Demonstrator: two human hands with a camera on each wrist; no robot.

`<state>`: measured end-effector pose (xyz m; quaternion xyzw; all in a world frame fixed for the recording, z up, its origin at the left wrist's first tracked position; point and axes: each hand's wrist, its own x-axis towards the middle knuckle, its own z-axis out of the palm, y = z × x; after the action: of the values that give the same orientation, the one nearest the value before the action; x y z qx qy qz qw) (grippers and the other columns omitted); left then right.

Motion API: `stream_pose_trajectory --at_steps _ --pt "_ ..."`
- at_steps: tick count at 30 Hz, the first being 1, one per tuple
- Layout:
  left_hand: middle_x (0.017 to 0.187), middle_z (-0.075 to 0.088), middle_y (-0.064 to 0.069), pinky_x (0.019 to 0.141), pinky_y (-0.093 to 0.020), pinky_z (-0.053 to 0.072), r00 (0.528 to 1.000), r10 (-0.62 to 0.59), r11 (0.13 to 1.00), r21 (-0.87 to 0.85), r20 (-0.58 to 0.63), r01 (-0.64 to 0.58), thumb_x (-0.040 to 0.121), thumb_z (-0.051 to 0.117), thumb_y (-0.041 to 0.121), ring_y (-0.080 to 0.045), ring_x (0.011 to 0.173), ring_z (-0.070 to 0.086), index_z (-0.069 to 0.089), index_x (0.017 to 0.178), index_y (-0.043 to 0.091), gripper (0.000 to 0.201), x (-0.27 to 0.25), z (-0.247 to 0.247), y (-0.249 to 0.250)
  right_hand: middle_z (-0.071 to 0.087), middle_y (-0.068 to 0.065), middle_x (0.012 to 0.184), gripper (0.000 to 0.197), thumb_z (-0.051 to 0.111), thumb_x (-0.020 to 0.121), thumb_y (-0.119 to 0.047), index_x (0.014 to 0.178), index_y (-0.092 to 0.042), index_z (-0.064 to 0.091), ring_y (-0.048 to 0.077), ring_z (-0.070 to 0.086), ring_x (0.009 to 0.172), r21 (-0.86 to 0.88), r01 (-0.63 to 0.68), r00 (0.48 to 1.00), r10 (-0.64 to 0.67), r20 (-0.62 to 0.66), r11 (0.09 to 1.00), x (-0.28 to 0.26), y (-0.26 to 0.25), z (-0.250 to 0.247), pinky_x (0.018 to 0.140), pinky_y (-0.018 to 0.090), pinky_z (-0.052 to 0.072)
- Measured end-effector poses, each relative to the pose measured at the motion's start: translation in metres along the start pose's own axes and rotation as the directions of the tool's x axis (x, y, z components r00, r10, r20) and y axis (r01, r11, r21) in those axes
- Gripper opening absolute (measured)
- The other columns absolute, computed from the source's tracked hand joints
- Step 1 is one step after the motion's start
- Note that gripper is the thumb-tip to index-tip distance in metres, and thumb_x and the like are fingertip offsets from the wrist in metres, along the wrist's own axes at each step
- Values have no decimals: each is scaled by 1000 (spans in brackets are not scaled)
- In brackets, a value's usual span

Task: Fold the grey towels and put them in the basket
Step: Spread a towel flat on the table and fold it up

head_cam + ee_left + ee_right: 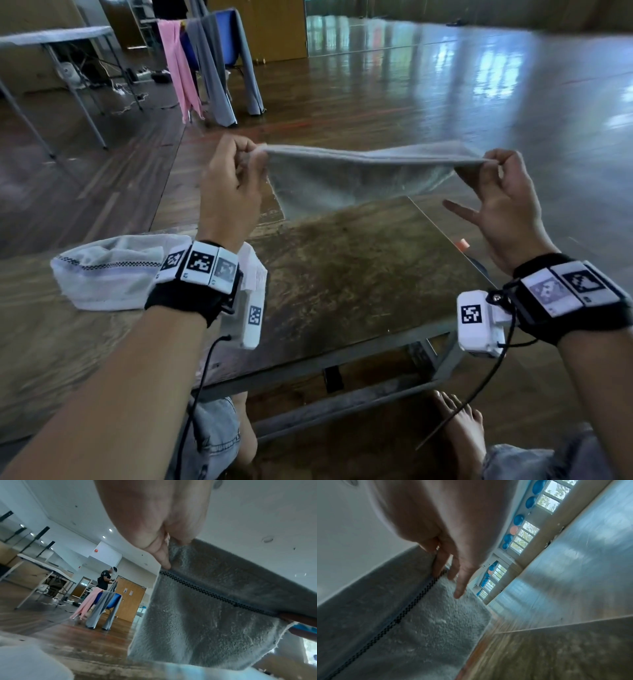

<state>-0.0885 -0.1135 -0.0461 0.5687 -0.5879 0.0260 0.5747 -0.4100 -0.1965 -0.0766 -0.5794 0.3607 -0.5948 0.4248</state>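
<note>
Both hands — left hand (230,185), right hand (503,202) — pinch the grey towel's (346,178) top corners, stretching it above the worktop (342,281).

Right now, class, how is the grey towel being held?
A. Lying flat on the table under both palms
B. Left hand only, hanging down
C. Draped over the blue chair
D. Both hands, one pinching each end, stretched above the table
D: the left hand and right hand each pinch an end of the grey towel, stretched above the table.
</note>
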Motion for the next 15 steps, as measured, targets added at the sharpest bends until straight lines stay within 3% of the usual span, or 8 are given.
stream_pose_trajectory --at_steps 2,3,4,6,8,11,15 --pt "87 67 -10 70 -50 56 987 -39 990 137 157 18 100 55 31 -28 79 67 58 97 12 20 -9 0 -12 64 0 111 12 39 108 -25 100 -28 47 22 65 116 -261 -103 995 97 -36 960 2 10 -10 78 45 61" --pt "87 68 -7 71 -49 57 966 -79 982 187 245 33 100 56 30 -27 78 68 58 95 15 16 -15 1 -17 65 6 108 10 41 108 -26 102 -25 49 30 66 107 -416 -143 990 136 -46 898 2 16 -16 78 50 60" --pt "87 69 -5 71 -46 58 937 -128 975 214 326 59 99 57 27 -25 79 69 59 93 18 11 -21 2 -23 65 12 103 10 43 107 -26 104 -20 51 32 66 92 -546 -160 986 163 -43 822 3 23 -22 75 46 59" --pt "86 69 1 69 -39 57 866 -218 956 275 450 98 97 60 23 -20 80 68 60 88 22 9 -32 4 -34 60 10 83 13 48 105 -22 105 -12 56 21 55 64 -692 -141 980 197 2 708 0 36 -32 54 25 49" --pt "88 71 2 74 -35 54 780 -305 931 342 546 125 95 64 23 -18 86 68 64 88 23 7 -41 5 -45 58 6 78 14 50 104 -18 104 -9 60 17 48 59 -749 -109 965 251 79 654 -4 46 -38 49 26 40" --pt "96 75 -2 85 -39 56 664 -395 913 351 634 208 91 69 25 -21 92 70 69 90 19 6 -51 6 -52 61 13 85 13 53 102 -13 105 -4 61 24 51 69 -735 -102 950 285 128 671 -9 51 -45 59 34 40" --pt "87 73 -10 86 -49 56 636 -416 908 260 650 329 94 66 24 -22 79 66 68 90 11 13 -50 6 -49 61 14 80 9 53 102 -8 104 -1 58 29 53 82 -568 -199 943 314 112 799 -9 39 -50 61 28 48"
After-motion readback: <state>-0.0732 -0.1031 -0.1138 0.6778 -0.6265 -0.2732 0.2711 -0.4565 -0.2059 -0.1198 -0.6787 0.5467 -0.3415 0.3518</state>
